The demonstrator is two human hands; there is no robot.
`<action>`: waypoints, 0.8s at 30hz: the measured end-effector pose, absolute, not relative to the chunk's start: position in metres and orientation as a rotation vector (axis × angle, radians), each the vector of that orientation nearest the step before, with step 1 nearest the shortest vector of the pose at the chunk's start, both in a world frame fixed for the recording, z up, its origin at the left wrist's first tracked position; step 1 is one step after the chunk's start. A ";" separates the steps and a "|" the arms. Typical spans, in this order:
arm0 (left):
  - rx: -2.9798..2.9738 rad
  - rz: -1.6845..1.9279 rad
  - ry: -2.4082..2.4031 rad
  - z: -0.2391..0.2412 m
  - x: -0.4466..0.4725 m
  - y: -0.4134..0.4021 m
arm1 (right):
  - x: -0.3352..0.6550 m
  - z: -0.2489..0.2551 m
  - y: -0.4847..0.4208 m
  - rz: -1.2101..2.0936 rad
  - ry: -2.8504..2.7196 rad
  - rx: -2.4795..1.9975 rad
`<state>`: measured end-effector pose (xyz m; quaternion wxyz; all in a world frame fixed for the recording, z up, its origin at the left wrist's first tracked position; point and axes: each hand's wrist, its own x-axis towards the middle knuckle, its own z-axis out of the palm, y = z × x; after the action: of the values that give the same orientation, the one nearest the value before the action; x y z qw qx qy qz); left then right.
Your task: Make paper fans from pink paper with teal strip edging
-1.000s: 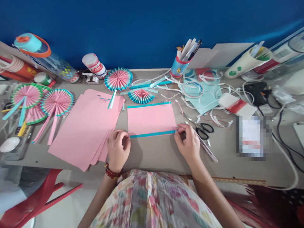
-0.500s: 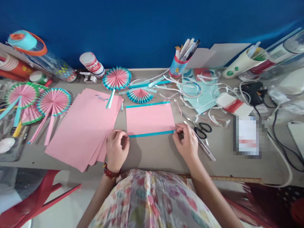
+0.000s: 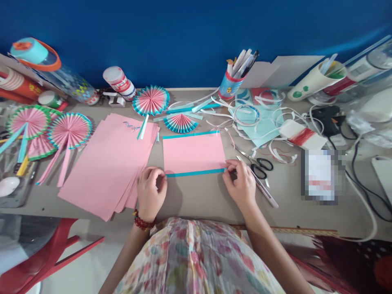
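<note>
A pink paper sheet (image 3: 193, 154) with blue strips along its far and near edges lies flat on the table in front of me. My left hand (image 3: 150, 192) pinches its near left corner between thumb and fingertips. At the near right corner, my right hand (image 3: 240, 181) closes thumb and index finger on the blue edge. Beside my left hand is a stack of larger pink sheets (image 3: 104, 163). To the right of my right hand lie black-handled scissors (image 3: 260, 167) and a slim pen-like tool (image 3: 267, 194), partly hidden behind that hand.
Pleated paper fans (image 3: 150, 101) lie at the back and on the left. Beyond the sheet stands a pen cup (image 3: 229, 86) beside curled white paper strips and light blue paper (image 3: 260, 136). A glue bottle (image 3: 118, 81), a thread-wound card (image 3: 303, 134) and a glue gun (image 3: 327, 118) surround the work area.
</note>
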<state>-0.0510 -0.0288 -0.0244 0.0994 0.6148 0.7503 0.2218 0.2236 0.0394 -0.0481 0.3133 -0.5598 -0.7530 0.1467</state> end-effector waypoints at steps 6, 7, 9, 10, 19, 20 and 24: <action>1.820 0.660 2.217 -0.024 -0.051 -0.029 | 0.224 -0.048 0.040 0.374 -2.001 -1.487; 1.820 0.660 2.217 -0.024 -0.051 -0.029 | 0.224 -0.048 0.040 0.371 -2.003 -1.489; 1.819 0.661 2.217 -0.024 -0.051 -0.029 | 0.223 -0.047 0.040 0.366 -2.008 -1.487; 1.819 0.663 2.216 -0.024 -0.051 -0.029 | 0.223 -0.047 0.040 0.365 -2.009 -1.484; 1.822 0.654 2.215 -0.024 -0.051 -0.029 | 0.222 -0.047 0.040 0.336 -2.033 -1.467; 1.822 0.656 2.215 -0.024 -0.052 -0.029 | 0.222 -0.047 0.040 0.332 -2.037 -1.467; 1.825 0.670 2.218 -0.025 -0.052 -0.029 | 0.222 -0.048 0.040 0.324 -2.041 -1.467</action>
<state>-0.0523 -0.0289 -0.0253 0.0962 0.6159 0.7485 0.2261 0.2221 0.0403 -0.0475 0.2987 -0.5525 -0.7685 0.1221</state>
